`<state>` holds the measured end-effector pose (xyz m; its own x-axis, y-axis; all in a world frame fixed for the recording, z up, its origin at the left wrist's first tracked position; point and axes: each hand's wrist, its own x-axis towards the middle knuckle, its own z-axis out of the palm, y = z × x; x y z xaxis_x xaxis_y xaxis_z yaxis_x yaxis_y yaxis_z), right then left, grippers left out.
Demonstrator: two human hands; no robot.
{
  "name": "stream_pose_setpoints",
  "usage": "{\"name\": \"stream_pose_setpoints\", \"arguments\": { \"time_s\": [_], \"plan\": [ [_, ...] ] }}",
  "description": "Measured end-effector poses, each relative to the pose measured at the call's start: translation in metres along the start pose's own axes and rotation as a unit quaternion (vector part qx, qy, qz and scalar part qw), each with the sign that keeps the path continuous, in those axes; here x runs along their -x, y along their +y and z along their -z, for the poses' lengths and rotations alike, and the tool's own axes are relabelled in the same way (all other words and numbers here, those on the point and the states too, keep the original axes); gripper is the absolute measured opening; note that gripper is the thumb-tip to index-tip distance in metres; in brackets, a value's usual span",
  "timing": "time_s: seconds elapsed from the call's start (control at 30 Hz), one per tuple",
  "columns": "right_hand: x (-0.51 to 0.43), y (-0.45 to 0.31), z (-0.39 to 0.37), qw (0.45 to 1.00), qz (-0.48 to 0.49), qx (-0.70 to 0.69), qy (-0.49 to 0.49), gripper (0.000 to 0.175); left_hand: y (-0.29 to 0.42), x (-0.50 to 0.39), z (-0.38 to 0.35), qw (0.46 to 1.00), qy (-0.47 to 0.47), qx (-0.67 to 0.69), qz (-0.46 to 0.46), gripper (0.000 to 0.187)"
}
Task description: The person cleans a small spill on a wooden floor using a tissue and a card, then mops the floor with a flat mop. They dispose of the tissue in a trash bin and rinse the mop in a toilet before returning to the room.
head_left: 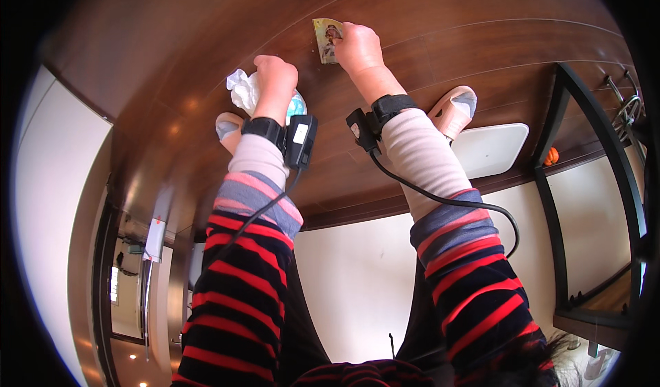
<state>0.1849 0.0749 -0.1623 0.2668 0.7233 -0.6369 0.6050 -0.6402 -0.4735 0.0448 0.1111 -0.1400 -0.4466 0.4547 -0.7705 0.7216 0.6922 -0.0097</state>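
My left hand (pixel 277 82) is closed around a crumpled white sheet (pixel 243 90), tissue or thin plastic. A rounded white and teal printed thing (pixel 297 106) shows beside that wrist, mostly hidden behind it. My right hand (pixel 361 47) grips the right edge of a small picture card (pixel 326 40) with a figure on a yellowish ground. Its fingertips are hidden behind the fist, and I cannot tell whether the card touches the brown wood floor (pixel 330 144). Both hands are low over the planks, in front of my feet.
My feet are in pale pink slippers, left (pixel 230 129) and right (pixel 456 109). Behind the right one lies a white flat panel (pixel 490 150). A black frame (pixel 593 114), an orange pumpkin-shaped object (pixel 551 156) and coiled cables (pixel 628 112) are at right. A black cable (pixel 443 199) hangs from my right wrist device.
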Motion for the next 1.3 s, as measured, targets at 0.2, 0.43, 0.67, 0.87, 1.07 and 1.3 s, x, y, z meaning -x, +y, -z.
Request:
{"name": "stream_pose_setpoints", "arguments": {
  "time_s": [0.2,0.43,0.67,0.87,1.07,1.3],
  "plan": [
    [-0.003,0.000,-0.002,1.000,0.018,0.004,-0.011,0.017,0.012,-0.018,-0.010,0.992,-0.052,-0.111,-0.004,0.032],
    [-0.003,-0.006,-0.007,0.999,0.043,0.014,-0.027,0.017,0.021,0.008,-0.016,0.950,-0.047,-0.253,-0.175,0.025],
    [-0.010,0.004,-0.021,0.999,0.040,-0.026,-0.019,0.020,0.024,0.036,-0.016,0.922,-0.066,-0.241,-0.296,0.022],
    [-0.019,0.010,-0.004,0.979,-0.016,-0.144,-0.142,0.022,-0.027,0.072,0.035,0.923,0.023,-0.074,-0.376,0.017],
    [-0.006,0.002,0.023,0.960,-0.040,-0.225,-0.163,0.022,-0.058,0.049,0.065,0.944,0.129,-0.017,-0.304,0.009],
    [0.041,-0.030,0.049,0.938,-0.046,-0.320,-0.128,0.016,-0.080,0.037,0.078,0.959,-0.032,-0.196,-0.201,0.023]
  ]
}}
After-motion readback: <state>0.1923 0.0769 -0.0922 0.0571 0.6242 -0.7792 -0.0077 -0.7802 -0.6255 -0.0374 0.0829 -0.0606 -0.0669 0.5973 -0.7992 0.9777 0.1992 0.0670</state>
